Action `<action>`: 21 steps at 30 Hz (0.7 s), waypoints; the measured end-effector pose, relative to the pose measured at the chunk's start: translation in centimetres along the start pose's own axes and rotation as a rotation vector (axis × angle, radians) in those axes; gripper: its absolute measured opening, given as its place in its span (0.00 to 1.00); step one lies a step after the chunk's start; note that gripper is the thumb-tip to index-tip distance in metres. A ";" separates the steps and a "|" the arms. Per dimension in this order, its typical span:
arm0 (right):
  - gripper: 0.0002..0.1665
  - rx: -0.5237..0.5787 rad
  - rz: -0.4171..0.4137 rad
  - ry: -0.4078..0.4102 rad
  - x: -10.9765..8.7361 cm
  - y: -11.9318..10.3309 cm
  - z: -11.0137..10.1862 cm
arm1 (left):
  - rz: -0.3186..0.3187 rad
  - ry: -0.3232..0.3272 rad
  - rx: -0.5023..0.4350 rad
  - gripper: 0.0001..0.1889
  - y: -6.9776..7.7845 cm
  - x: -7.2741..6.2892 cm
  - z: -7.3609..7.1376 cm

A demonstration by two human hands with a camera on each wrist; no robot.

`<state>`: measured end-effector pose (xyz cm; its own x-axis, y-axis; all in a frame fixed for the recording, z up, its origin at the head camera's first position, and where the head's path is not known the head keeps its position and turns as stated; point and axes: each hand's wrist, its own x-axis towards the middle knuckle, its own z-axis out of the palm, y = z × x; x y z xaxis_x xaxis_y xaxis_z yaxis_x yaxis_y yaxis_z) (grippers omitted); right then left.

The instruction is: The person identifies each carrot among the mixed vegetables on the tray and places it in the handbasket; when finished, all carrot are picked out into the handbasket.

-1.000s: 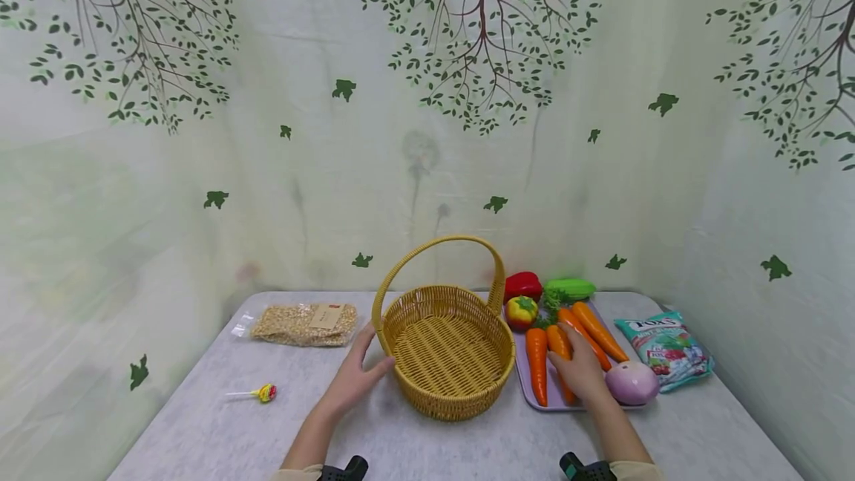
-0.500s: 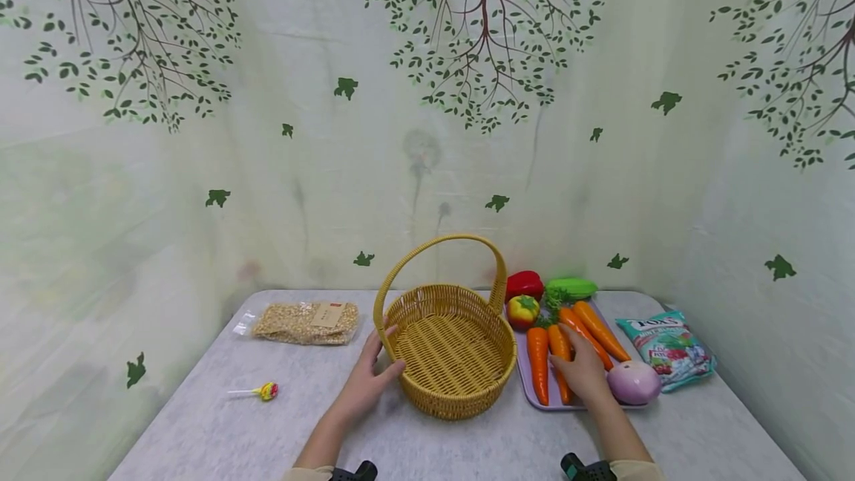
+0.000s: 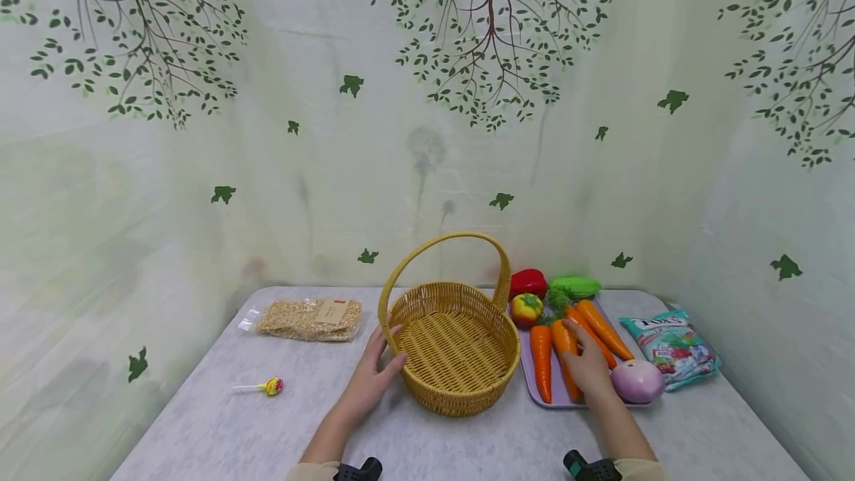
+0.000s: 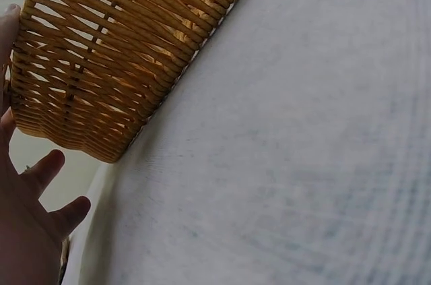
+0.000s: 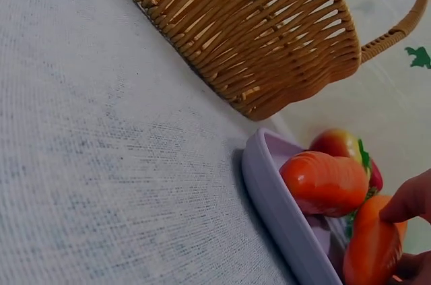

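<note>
While R hand (image 3: 588, 367) pinches carrot (image 3: 563, 341), L hand (image 3: 367, 383) half-open round basket (image 3: 456, 402) side; carrot might slip w/ loose pinch, basket tip if L pulls.

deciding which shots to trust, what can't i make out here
Head: part of the held carrot, behind the right hand.
Head: print on the clear packet, too small.
Left wrist: parts of the basket and left hand, cut off by the top and left edges.

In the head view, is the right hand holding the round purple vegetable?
No, the right hand grips a carrot, while the round purple vegetable lies to the right of that hand.
</note>
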<state>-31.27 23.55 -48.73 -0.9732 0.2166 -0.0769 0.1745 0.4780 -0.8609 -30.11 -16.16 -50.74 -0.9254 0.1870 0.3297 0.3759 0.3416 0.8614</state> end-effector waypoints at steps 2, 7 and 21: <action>0.39 0.023 0.009 0.001 0.0 -0.1 -0.1 | 0.008 0.005 -0.002 0.28 -0.1 0.0 0.0; 0.41 0.066 0.002 0.010 -0.1 -0.4 -0.2 | 0.027 0.021 -0.003 0.26 -0.4 0.0 0.2; 0.44 0.164 0.007 0.016 -0.7 -1.7 -0.5 | 0.054 0.025 -0.013 0.22 -0.9 0.0 0.3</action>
<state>-30.81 23.05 -46.93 -0.9693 0.2337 -0.0758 0.1528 0.3316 -0.9310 -30.45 -16.14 -51.59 -0.9045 0.1821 0.3855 0.4252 0.3196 0.8468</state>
